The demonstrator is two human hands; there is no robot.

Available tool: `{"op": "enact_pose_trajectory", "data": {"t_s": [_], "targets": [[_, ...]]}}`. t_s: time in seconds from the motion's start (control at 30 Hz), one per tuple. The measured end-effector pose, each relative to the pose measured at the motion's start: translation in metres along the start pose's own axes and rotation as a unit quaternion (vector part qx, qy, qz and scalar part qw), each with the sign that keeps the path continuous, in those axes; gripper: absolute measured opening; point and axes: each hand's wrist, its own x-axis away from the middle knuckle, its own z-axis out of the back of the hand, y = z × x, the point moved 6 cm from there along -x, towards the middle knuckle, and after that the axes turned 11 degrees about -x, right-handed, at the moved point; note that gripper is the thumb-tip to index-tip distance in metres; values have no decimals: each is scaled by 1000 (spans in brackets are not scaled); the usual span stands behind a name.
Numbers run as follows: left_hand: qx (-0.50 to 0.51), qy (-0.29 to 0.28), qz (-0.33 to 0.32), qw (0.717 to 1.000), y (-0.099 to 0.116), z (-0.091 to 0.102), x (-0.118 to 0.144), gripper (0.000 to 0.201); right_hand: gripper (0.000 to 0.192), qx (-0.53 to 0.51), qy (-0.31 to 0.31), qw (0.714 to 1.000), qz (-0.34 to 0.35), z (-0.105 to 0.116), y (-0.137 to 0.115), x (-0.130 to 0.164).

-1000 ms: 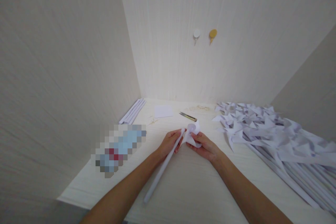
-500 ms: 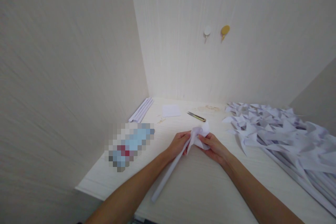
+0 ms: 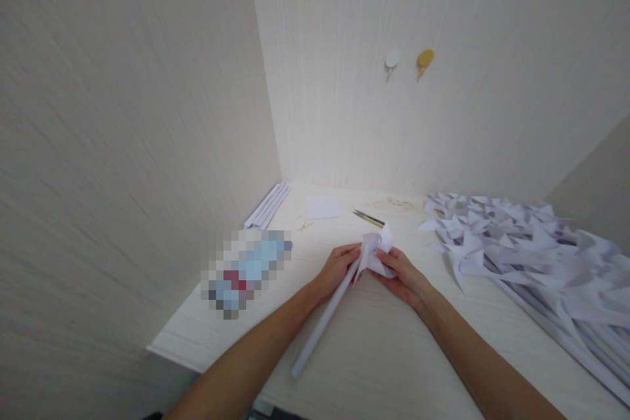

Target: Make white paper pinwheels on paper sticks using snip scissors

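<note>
My left hand grips the top of a rolled white paper stick that slants down toward the table's front edge. A folded white paper pinwheel head sits at the stick's upper end. My right hand pinches that paper head from the right. Both hands hover just above the pale wooden table, close together near its middle.
A large heap of finished white paper pinwheels covers the table's right side. At the back lie small scissors, a white paper square, several rolled paper sticks and a blurred packet. Two hooks hang on the wall.
The view has drifted so everything sits further right in frame. My hands keep hold of the stick and paper head, with only slight finger shifts.
</note>
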Motion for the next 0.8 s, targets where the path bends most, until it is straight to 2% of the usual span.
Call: {"op": "enact_pose_trajectory", "data": {"t_s": [0.17,0.3,0.47,0.57,0.63,0.73,0.8], "targets": [[44,50,-7,998,1,14,-6,36,27,-33,-3,999,20,0,-4,1],[106,66,-11,992,1,23,-8,29,35,-47,0,999,0,5,-4,-3],[176,132,-37,975,6,35,-7,19,27,-32,21,999,33,8,-7,-4],[206,159,-46,964,8,41,-6,21,24,45,-2,998,52,2,-6,0],[220,168,-51,960,9,43,-6,23,26,132,-33,989,51,-5,-3,3],[226,176,-50,957,9,45,-5,25,32,281,-75,955,57,-14,3,6],[223,175,-46,958,9,44,-5,26,34,361,-78,928,60,-18,6,7]]}}
